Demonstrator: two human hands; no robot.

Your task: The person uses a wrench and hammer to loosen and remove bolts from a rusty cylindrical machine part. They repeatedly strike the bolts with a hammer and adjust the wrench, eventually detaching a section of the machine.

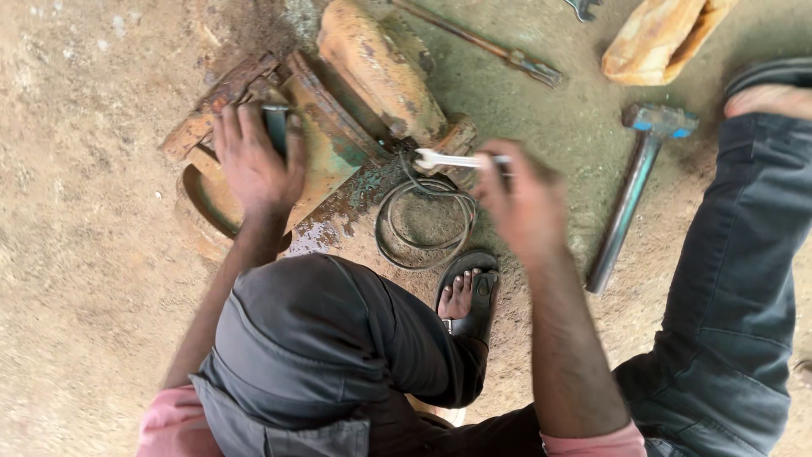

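Note:
A rusty orange and green machine casing (338, 135) lies on the dirt ground. My left hand (254, 156) presses on its left flange, fingers wrapped around a dark cylindrical part (276, 125). My right hand (524, 199) is blurred and holds a shiny open-ended spanner (448, 160), whose jaw sits at the casing's lower right side near a rusty fitting (457, 135). A loop of wire or gasket ring (425, 222) lies on the ground just below the spanner.
A hammer with a blue head (639, 182) lies to the right. A long metal rod (482, 41) and an orange sack (664, 38) lie at the top. My sandalled foot (468, 296) and knees are below; another foot (770, 97) rests at the right edge.

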